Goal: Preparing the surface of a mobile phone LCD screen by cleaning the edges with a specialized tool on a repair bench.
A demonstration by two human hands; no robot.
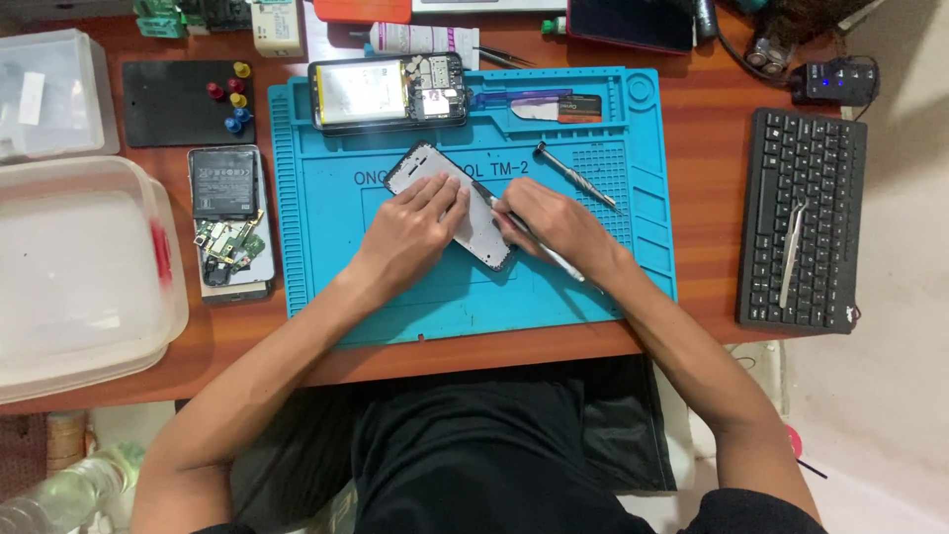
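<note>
A phone frame (420,166) with a pale inner face lies tilted on the blue work mat (326,257). My left hand (415,227) presses flat on it, fingers spread over its middle. My right hand (554,229) grips a thin metal tool (554,259) whose tip touches the frame's right edge near my left fingers. The lower end of the frame is hidden under my hands.
An opened phone (388,92) lies at the mat's top. A screwdriver (576,176) rests on the mat's right part. Another opened phone (230,220) and a clear plastic box (79,267) sit left. A black keyboard (801,232) with tweezers (794,252) stands right.
</note>
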